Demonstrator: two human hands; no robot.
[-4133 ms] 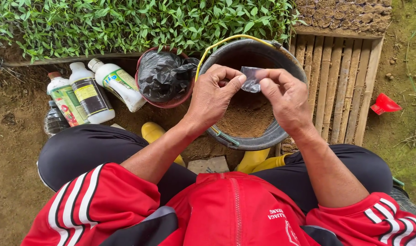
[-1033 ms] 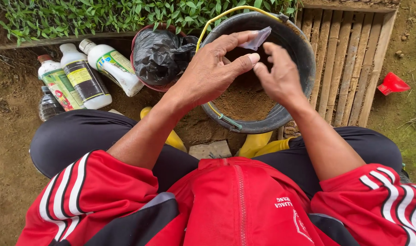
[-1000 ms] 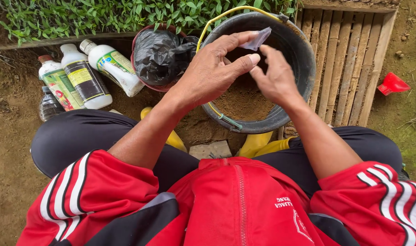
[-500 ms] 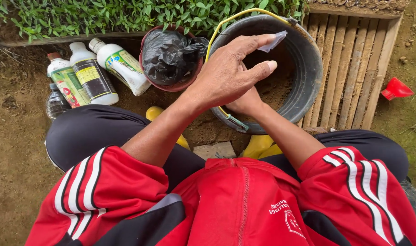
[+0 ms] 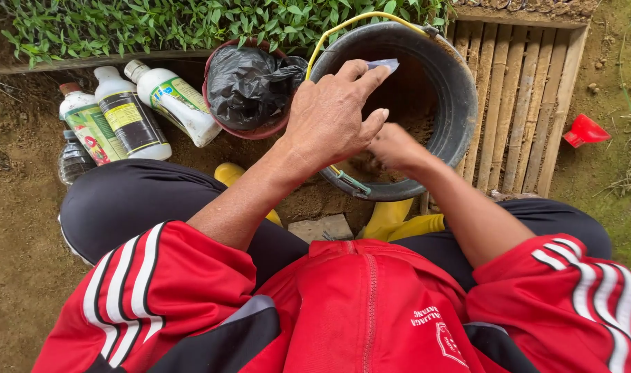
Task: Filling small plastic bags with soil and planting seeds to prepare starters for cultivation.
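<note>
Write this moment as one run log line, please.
left hand: pinches small clear bag over bucket | right hand: down in bucket soil, grip unclear

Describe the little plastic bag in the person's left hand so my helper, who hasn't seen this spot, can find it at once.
Start at the black bucket of brown soil in front of the seedling bed. Above its opening is the left hand, and pinched at its fingertips is the small clear plastic bag. It is tiny, see-through and empty-looking, unlike the big crumpled black plastic bag in the red pot beside the bucket.
</note>
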